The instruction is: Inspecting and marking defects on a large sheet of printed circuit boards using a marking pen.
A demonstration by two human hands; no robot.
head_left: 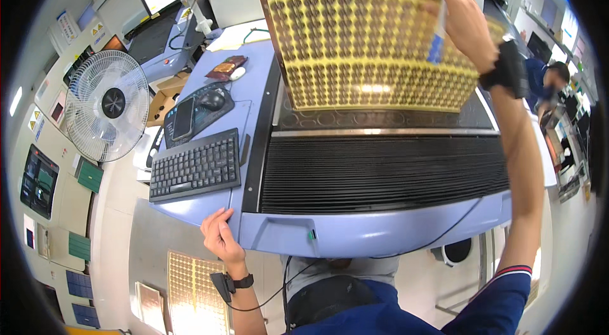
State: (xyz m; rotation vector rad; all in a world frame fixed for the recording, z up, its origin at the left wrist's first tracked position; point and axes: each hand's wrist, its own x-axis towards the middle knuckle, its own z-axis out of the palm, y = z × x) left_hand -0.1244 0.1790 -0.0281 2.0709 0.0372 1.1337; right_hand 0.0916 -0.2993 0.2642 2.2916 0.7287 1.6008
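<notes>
A large yellow and copper panel, patterned with rows of round shapes, stands tilted up on the machine's dark bed. Its right side is blurred. My right hand is at the panel's upper right edge, fingers partly stretched, with a slim white and blue pen held among them. The hand overlaps the panel there, and its thumb is hidden, so its grip on the panel is not plain. My left hand is by the front left edge of the blue worktop, fingers loosely bent and apart, nothing visible in them.
On the blue worktop at left are a black keyboard, phone, mouse and small packet. A fan stands farther left. Another panel lies lower left. A cable crosses the machine's front. A person is at right.
</notes>
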